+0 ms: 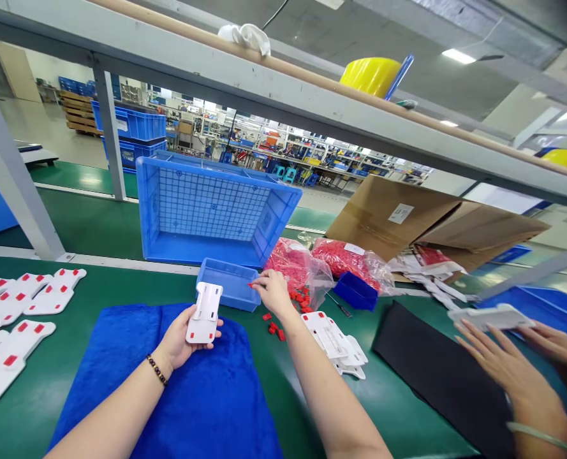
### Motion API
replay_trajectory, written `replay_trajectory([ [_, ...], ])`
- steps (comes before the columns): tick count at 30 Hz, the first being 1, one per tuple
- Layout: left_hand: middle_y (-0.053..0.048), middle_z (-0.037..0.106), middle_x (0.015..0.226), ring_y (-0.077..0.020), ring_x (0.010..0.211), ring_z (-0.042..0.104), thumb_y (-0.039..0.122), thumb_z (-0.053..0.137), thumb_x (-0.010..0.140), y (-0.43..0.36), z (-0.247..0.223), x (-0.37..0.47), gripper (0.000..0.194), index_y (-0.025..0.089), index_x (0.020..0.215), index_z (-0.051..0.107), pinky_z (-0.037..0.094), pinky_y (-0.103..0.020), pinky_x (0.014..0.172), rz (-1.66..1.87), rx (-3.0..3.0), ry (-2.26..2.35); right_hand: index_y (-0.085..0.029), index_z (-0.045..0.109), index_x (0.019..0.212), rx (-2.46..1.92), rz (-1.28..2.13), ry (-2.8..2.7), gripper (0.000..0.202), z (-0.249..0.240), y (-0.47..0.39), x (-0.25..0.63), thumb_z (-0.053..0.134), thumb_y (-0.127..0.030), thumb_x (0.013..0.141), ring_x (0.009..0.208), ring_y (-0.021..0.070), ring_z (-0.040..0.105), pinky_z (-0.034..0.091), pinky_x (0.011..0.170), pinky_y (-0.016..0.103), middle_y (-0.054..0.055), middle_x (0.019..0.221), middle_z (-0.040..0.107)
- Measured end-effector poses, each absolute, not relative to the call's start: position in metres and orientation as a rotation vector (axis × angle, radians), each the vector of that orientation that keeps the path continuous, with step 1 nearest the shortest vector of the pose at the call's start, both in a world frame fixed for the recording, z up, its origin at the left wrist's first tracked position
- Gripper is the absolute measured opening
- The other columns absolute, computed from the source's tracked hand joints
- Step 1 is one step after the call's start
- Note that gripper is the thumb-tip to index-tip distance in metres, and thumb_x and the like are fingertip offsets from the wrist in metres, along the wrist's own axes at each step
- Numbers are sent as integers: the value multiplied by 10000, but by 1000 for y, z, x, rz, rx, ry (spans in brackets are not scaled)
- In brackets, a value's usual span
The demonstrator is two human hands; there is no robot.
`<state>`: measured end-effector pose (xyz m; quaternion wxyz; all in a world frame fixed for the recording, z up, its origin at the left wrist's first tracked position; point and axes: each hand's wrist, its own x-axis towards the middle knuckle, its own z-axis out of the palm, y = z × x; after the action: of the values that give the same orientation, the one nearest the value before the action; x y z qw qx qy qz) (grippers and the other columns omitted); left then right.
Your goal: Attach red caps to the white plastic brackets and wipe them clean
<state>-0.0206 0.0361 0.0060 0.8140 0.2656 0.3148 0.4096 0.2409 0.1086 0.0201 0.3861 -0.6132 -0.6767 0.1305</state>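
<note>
Left hand (180,340) grips stepped white plastic plate (205,307); right hand (274,294) pinches small red plastic piece (251,284). Seems mid-fitting; next move likely calls for aligning piece with dark slot (213,315).

White plate (205,312), blue cloth (211,408)

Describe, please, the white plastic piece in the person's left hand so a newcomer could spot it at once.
Find the plush blue cloth on the green table. Over its far end, the person's left hand holds the flat white plastic piece. Unlike the white pieces lying at far left, it shows only two red pads, at one end.
</note>
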Motion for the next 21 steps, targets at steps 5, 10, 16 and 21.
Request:
replay_trajectory([
  [5, -171, 616, 1036, -307, 883, 619, 291, 590, 732, 35, 1, -21, 413, 103, 1092, 512, 521, -366, 597, 929, 664, 736, -275, 716, 680, -1949, 9, -2050, 79, 27, 137, 208, 642, -251, 696, 1101, 297, 347, 264, 885, 466, 66, 1102, 533],
  [10, -135, 638, 921, -313, 896, 618, 121, 612, 648, 36, -3, -20, 396, 102, 1029, 510, 529, -377, 617, 985, 713, 817, -277, 717, 747, -2163, 43, -2111, 120, 11, 150, 200, 637, -231, 670, 1251, 362, 166, 115, 947, 574, 44, 1328, 387],
  [16, -177, 616, 1036, -286, 847, 625, 179, 612, 665, 33, -1, -20, 439, 104, 1081, 494, 503, -339, 567, 966, 683, 745, -263, 715, 706, -2121, 70, -2053, 98, 14, 148, 201, 639, -215, 668, 1258, 367, 160, 97, 951, 596, 43, 1325, 400],
  [21, -185, 631, 979, -246, 833, 594, 367, 475, 783, 31, 1, -22, 455, 78, 1135, 489, 465, -335, 631, 925, 675, 697, -255, 709, 648, -1741, 162, -1778, 69, 26, 133, 209, 643, -259, 668, 1174, 311, 312, 214, 957, 509, 67, 1142, 537],
])
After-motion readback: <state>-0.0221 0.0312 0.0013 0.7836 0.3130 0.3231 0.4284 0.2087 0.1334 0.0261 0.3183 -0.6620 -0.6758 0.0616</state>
